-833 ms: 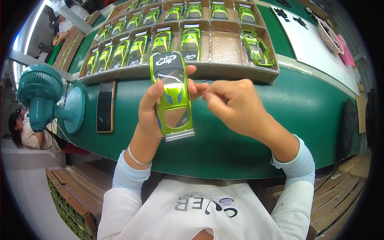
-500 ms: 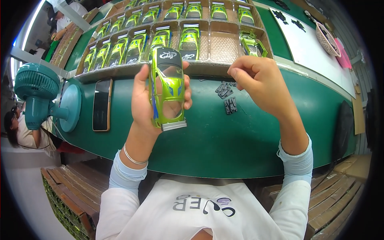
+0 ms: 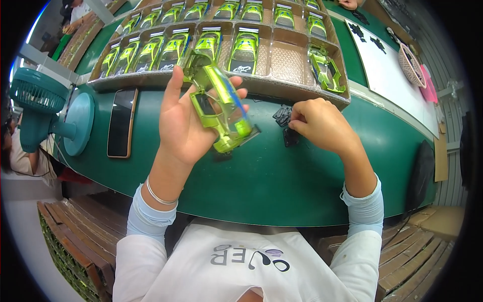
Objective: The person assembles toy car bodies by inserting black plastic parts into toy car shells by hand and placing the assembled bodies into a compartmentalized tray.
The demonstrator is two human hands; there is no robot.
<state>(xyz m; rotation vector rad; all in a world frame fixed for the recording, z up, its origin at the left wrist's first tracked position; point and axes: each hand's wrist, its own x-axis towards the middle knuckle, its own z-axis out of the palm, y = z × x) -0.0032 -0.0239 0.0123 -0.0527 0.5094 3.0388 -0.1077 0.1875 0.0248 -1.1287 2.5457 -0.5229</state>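
My left hand (image 3: 183,121) holds a lime-green toy car body shell (image 3: 221,100), tilted so its hollow inside and window openings show. The thumb is raised beside the shell, and other fingertips show past its far side. Over the green table, my right hand (image 3: 319,123) has its fingers pinched together at small black plastic parts (image 3: 283,115). A dark part (image 3: 290,137) lies just under those fingertips. Whatever is between them is hidden.
A divided cardboard tray (image 3: 201,80) with several green car shells spans the table's back. A phone (image 3: 122,123) and a teal fan (image 3: 83,123) are at left. On the right are a white board (image 3: 387,80), a pink basket (image 3: 411,65) and another person's hand (image 3: 349,4).
My left hand has rolled the car shell from its roof side to show its hollow inside. My right hand has moved down to the black parts on the table.
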